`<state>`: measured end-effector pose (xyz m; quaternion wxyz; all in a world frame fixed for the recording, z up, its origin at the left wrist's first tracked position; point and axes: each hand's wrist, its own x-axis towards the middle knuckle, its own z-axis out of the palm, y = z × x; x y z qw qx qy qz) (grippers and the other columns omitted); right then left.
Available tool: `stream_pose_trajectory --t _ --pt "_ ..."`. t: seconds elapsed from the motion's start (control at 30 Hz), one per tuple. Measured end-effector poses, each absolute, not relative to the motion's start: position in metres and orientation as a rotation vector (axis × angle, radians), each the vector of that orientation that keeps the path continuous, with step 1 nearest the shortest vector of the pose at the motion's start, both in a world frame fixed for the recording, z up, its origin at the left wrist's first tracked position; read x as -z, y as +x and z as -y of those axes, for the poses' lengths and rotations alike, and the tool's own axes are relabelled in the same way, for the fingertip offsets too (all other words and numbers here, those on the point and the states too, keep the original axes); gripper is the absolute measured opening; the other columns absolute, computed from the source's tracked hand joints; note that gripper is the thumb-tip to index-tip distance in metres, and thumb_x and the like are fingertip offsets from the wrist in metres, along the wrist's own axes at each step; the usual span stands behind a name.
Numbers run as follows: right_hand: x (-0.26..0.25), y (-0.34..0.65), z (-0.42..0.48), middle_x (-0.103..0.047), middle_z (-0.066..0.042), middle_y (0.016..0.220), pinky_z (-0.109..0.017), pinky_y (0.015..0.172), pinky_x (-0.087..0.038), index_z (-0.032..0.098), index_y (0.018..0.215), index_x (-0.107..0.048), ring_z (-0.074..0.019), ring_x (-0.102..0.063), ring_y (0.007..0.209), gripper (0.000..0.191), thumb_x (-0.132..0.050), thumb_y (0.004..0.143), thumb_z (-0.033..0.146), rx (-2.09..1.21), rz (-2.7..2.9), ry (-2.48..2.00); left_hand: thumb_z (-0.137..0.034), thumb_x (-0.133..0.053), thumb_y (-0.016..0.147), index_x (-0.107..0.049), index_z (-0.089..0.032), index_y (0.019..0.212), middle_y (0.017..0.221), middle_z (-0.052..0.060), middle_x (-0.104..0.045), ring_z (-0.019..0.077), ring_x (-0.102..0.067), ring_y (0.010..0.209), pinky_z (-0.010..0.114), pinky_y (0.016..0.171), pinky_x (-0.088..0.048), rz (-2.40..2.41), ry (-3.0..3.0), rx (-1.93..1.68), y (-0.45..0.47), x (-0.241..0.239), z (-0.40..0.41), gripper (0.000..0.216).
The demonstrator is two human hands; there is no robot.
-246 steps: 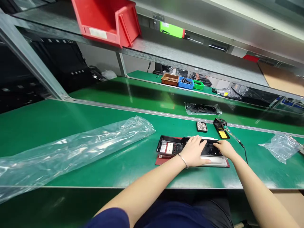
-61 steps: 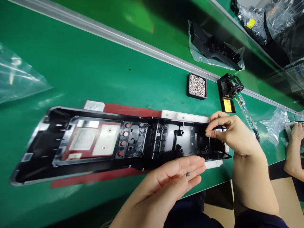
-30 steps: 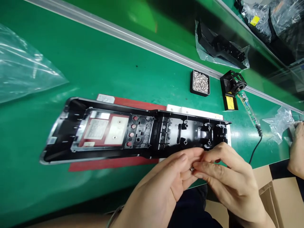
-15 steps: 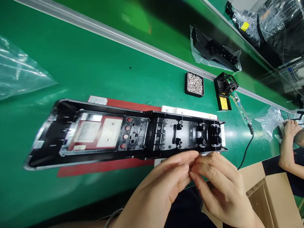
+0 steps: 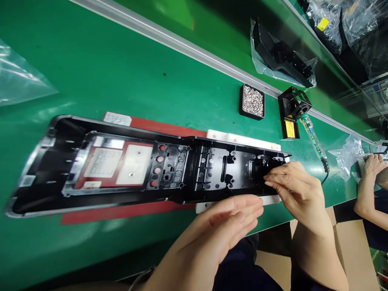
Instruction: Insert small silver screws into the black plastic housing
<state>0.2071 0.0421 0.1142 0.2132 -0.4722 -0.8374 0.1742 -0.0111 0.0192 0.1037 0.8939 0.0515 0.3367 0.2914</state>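
The right hand (image 5: 298,190) is shown with fingertips pinched together at the right end of the long black plastic housing (image 5: 145,167); whether a small part is held between them cannot be told. The left hand (image 5: 224,226) is held flat and released, fingers extended, just in front of the housing's near edge and holding nothing. The housing is laid lengthwise on a red mat (image 5: 127,212) and a white block (image 5: 239,139) on the green counter (image 5: 121,72). A tray of small screws (image 5: 252,101) and a soldering iron stand (image 5: 291,111) are placed beyond it.
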Motion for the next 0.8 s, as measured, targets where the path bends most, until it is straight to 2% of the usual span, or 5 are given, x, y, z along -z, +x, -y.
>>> stream_pose_trajectory --t 0.17,0.43,0.53,0.63,0.8 --pt "-0.119 0.210 -0.052 -0.060 -0.002 0.098 -0.034 0.079 -0.038 0.016 0.101 -0.067 -0.0129 -0.053 0.087 0.013 -0.061 0.095 0.006 -0.579 2.408 -1.248 -0.042 -0.063 0.087 -0.072 -0.024 0.105 0.117 0.004 -0.068 0.0244 -0.056 0.122 0.024 0.099 -0.052 -0.688 0.131 -0.667 -0.011 -0.102 -0.013 0.026" --pt "-0.119 0.213 -0.062 -0.061 0.000 0.096 -0.036 0.082 -0.038 0.019 0.093 -0.071 -0.0159 -0.048 0.090 0.013 -0.067 0.091 0.007 -0.680 2.392 -1.227 -0.042 -0.066 0.085 -0.073 -0.023 0.103 0.116 0.004 -0.069 0.0260 -0.058 0.120 0.025 0.098 -0.053 -0.689 0.079 -0.650 -0.011 -0.099 -0.013 0.026" --pt "-0.119 0.215 -0.060 -0.060 -0.002 0.101 -0.039 0.086 -0.039 0.018 0.099 -0.070 -0.0178 -0.049 0.093 0.013 -0.068 0.090 0.009 -0.642 2.424 -1.237 -0.042 -0.065 0.087 -0.073 -0.024 0.104 0.116 0.005 -0.069 0.0246 -0.058 0.119 0.023 0.097 -0.052 -0.672 0.100 -0.658 -0.011 -0.098 -0.016 0.026" --pt "-0.121 0.218 -0.057 -0.060 -0.005 0.102 -0.039 0.089 -0.041 0.014 0.108 -0.067 -0.0193 -0.051 0.096 0.025 -0.074 0.085 0.009 -0.632 2.377 -1.225 -0.042 -0.066 0.086 -0.073 -0.023 0.104 0.113 0.004 -0.070 0.0247 -0.059 0.118 0.023 0.095 -0.053 -0.680 0.087 -0.606 -0.011 -0.098 -0.018 0.027" --pt "-0.118 0.216 -0.055 -0.060 -0.005 0.095 -0.033 0.081 -0.044 0.012 0.103 -0.066 -0.0163 -0.054 0.090 0.020 -0.067 0.087 -0.001 -0.329 2.276 -1.309 -0.040 -0.064 0.086 -0.073 -0.022 0.102 0.115 0.005 -0.069 0.0253 -0.058 0.120 0.025 0.098 -0.052 -0.724 0.092 -0.586 -0.011 -0.103 -0.019 0.025"
